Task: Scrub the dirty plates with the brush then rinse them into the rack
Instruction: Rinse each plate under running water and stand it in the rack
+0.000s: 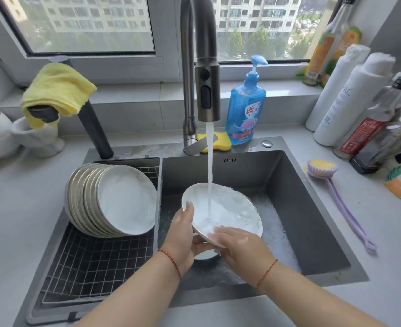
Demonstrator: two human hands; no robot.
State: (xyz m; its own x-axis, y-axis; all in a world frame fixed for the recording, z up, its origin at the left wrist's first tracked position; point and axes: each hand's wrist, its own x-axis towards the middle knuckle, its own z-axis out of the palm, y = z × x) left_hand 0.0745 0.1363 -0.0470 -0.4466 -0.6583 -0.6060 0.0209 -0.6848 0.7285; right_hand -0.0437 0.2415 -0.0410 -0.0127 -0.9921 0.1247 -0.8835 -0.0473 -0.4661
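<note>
Gleaming wet under the stream — white plate (228,204), gold-rimmed, tilted.

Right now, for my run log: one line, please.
phase: rinsing | plate under tap stream | left hand grips rim | right hand rubs | brush on counter

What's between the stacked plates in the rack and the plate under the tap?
In the head view, only the rack's upright side wall separates the stacked plates from the held plate.

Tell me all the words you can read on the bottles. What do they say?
"PAC": on the tall white bottle; the letters run sideways and may be cut off.
Blue soap bottle: label has Chinese characters, too blurred to read.
Red-labelled dark bottle: print too small to read.
Yellow-labelled bottle at the window: blurred.
</note>
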